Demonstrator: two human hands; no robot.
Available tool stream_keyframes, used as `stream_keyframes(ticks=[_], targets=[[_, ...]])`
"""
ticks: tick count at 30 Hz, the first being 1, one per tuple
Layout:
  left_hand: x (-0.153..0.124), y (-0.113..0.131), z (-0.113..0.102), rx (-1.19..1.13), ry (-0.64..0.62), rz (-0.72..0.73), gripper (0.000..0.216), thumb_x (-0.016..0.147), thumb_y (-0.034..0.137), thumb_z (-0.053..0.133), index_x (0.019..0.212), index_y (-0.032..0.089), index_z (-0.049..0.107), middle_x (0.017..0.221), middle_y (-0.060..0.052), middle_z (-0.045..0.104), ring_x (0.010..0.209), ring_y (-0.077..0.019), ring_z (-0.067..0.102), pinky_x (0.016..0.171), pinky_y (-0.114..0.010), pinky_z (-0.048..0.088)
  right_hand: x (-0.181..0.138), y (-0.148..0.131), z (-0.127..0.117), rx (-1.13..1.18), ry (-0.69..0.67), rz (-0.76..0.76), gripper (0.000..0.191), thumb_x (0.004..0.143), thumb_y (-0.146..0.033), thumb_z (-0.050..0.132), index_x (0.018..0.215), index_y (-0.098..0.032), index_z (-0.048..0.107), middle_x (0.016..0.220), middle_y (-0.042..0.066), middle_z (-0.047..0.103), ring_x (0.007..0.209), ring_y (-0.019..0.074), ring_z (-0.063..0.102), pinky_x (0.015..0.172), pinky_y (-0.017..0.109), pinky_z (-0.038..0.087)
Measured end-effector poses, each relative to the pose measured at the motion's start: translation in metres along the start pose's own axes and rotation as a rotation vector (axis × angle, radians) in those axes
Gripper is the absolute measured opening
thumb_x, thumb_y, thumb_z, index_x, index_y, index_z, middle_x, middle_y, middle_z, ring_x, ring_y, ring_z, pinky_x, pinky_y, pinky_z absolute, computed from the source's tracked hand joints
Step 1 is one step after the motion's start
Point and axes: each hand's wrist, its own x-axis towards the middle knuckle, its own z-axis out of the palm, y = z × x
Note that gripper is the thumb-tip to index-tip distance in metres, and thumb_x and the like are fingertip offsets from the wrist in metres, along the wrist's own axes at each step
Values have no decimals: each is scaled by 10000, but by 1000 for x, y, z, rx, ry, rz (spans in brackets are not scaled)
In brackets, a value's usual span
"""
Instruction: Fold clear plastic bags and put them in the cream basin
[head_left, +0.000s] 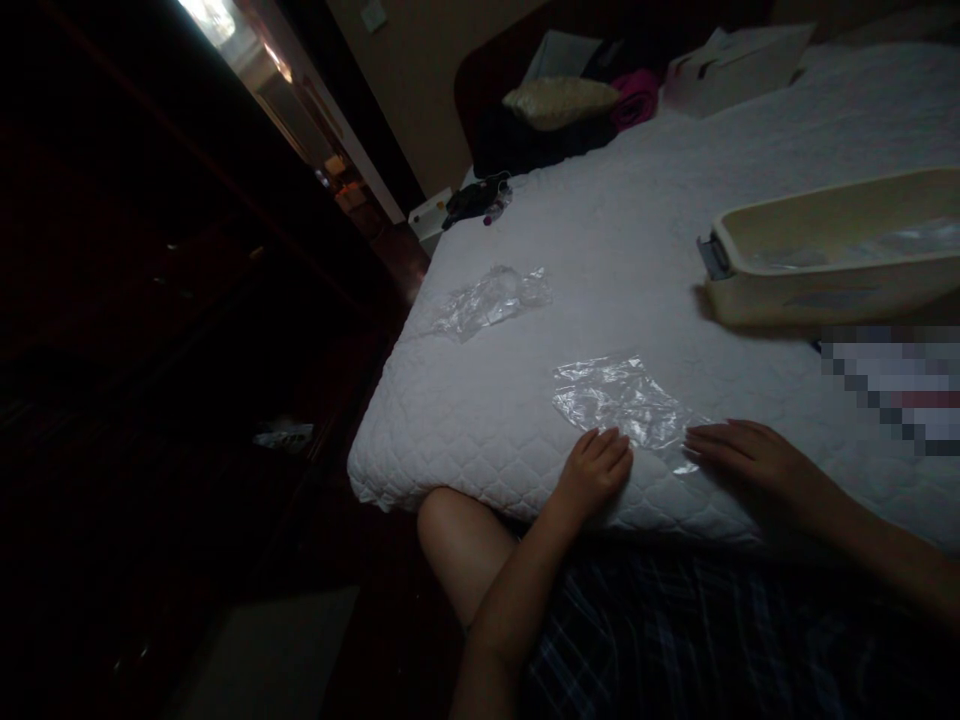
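So, caption pls: what's front & centre? (desk)

Person seated at the edge of a white quilted mattress [675,200], both hands on a clear plastic bag [619,398] lying flat near the mattress's front edge. (photog)

Hand states? (desk)

Left hand [594,468] half-curled, knuckles up, fingers touching the bag's near-left edge; can't tell if it's pinching the film. Right hand [739,452] spread flat, palm down, fingertips [694,437] on the bag's near-right corner, gripping nothing. (photog)

Anything else close by? (desk)

Second clear bag [491,298], crumpled, sits further up the mattress to the left, well apart from the first. Cream plastic tub [832,290] at right, beyond the right hand, w/ sth clear inside. Far end: gold pillow [559,100] on dark clothes [525,145], pink cloth [636,98] beside it, white box [739,65] just right of that. Pixelated patch below the tub, unreadable. Foreground: bare knee [457,535] against the mattress corner, plaid fabric [712,640] across the lap. Room dim, left side nearly black. (photog)
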Motion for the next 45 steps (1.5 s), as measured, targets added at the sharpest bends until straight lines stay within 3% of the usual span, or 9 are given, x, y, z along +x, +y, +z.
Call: stream_keyframes(ticks=[6, 10, 16, 26, 33, 45], targets=[[1, 2, 3, 6, -18, 5, 266, 958, 182, 414, 1078, 148, 649, 1148, -88, 679, 1157, -212, 593, 975, -416, 491, 7, 2, 3, 4, -44, -53, 431, 899, -116, 363, 1234, -248, 598, 1272, 70, 627, 1149, 220, 586, 963, 457, 448], [3, 4, 1, 7, -6, -1, 287, 961, 183, 405, 1140, 144, 625, 1122, -81, 680, 1130, -191, 595, 992, -404, 475, 12, 7, 8, 67, -67, -48, 449, 876, -134, 368, 1229, -284, 601, 1224, 41, 658, 1097, 213, 617, 972, 478, 440], [5, 6, 0, 27, -79, -13, 276, 956, 204, 436, 1167, 161, 610, 1125, -86, 662, 1129, -200, 577, 1011, -432, 438, 19, -1, 9, 36, -41, -49, 261, 915, -249, 443, 1046, -260, 669, 1056, 46, 709, 966, 210, 650, 964, 478, 411], [6, 6, 0, 30, -99, -11, 270, 960, 216, 430, 1160, 176, 607, 1145, -73, 645, 1134, -203, 567, 1028, -427, 422, 26, -13, 9, 107, 78, 62, 165, 899, -315, 501, 944, -242, 642, 944, 45, 714, 898, 224, 659, 962, 495, 375], [6, 7, -1, 65, -158, 6, 314, 969, 207, 373, 1190, 189, 595, 1265, -94, 586, 1177, -213, 553, 1023, -444, 433, 30, -18, 5, 146, 63, 138, 143, 881, -337, 510, 915, -261, 626, 885, 43, 720, 854, 236, 665, 978, 517, 355], [4, 7, 1, 72, -125, 25, 313, 965, 203, 398, 1215, 180, 585, 1281, -80, 595, 1218, -213, 518, 1046, -455, 390, 40, -31, 12, 49, 126, 333, 272, 909, -396, 420, 839, -219, 613, 812, 60, 713, 767, 232, 653, 954, 506, 377]])
